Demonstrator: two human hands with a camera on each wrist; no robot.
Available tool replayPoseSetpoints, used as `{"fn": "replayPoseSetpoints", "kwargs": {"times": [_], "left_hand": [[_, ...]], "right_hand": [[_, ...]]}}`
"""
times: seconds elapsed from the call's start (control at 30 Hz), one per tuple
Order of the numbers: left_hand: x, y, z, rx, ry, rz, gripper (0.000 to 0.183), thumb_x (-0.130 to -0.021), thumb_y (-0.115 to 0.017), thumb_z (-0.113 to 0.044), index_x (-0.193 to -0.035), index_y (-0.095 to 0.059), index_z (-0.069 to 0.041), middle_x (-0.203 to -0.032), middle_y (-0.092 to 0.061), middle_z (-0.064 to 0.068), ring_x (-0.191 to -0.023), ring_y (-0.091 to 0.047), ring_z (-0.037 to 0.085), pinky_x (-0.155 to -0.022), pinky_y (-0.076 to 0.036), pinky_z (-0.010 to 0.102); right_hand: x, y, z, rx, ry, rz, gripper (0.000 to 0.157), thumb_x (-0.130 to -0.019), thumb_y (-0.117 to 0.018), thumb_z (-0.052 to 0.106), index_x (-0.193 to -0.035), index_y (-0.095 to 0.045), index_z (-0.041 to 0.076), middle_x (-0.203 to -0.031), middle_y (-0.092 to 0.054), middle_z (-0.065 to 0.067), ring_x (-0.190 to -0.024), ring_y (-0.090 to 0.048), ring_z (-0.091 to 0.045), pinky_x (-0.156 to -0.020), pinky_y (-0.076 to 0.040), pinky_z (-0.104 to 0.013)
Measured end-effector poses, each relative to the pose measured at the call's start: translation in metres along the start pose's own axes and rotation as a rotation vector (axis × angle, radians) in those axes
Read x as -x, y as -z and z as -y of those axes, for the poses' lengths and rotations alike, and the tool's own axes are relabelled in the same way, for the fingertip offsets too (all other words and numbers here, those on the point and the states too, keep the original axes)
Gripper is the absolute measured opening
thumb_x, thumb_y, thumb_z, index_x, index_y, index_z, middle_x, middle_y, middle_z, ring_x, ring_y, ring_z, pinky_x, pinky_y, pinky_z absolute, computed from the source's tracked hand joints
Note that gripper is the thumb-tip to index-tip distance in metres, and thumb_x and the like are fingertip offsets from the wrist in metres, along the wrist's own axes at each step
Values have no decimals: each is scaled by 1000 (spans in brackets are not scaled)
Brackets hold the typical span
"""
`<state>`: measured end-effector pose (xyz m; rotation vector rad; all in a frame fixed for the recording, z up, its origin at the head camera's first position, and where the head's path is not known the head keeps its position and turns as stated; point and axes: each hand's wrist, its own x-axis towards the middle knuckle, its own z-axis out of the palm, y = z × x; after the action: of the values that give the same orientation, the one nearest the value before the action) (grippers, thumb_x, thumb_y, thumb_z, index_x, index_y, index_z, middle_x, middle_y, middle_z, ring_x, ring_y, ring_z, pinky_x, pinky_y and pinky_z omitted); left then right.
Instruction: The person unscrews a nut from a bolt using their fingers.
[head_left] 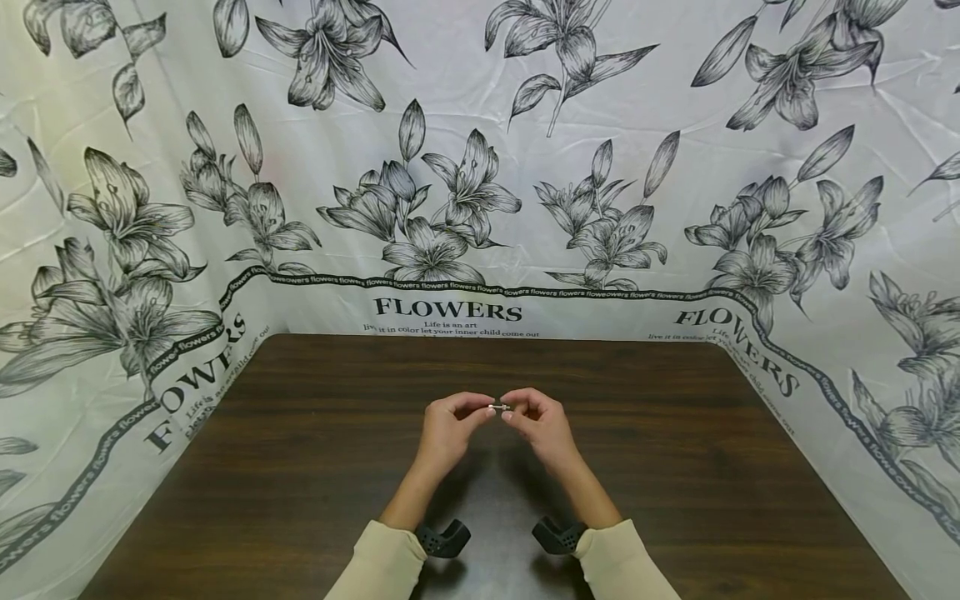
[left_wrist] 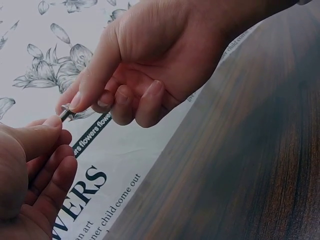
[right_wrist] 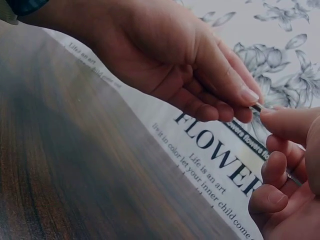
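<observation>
A small silver bolt [head_left: 498, 407] is held roughly level above the table, between both hands. My left hand [head_left: 444, 432] pinches one end with thumb and forefinger. The other end is pinched by the thumb and forefinger of my right hand [head_left: 546, 427]. In the left wrist view, threads show on the bolt [left_wrist: 65, 114], and a wider metal piece sits at the right fingertips; whether it is a head or a nut I cannot tell. Only a short length of the bolt [right_wrist: 257, 107] shows in the right wrist view, the rest hidden by fingers.
The dark wood-grain table [head_left: 337, 467] spreads beneath both hands. Behind it and along its sides hangs a white cloth [head_left: 450, 83] printed with flowers and lettering. Dark wrist devices [head_left: 444, 540] sit below each hand, by the cream sleeves [head_left: 390, 554].
</observation>
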<state>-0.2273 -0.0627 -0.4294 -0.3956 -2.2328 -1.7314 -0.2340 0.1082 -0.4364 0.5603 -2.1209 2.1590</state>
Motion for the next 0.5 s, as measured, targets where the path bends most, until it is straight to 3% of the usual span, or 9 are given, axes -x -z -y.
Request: {"fn": "replayPoseSetpoints", "kwargs": {"times": [0.17, 0.5], "left_hand": [[-5, -5, 27, 8, 5, -12, 13, -81, -77, -2, -94, -75, 0, -86, -73, 7, -77, -67, 21, -66, -53, 25], [-5, -5, 32, 13, -7, -14, 13, -80, -79, -6, -92, -77, -6, -84, -73, -2, -75, -66, 13, -67, -54, 26]], "right_hand": [[0, 1, 1, -1, 3, -9, 20, -88, -65, -9, -106, -61, -15, -71, -51, -6, -58, -43, -10, -52, -37, -21], [0, -1, 5, 52, -102, -72, 19, -96, -61, 6, -93, -64, -13, -64, -48, -3, -56, -44, -12, -52, -37, -22]]}}
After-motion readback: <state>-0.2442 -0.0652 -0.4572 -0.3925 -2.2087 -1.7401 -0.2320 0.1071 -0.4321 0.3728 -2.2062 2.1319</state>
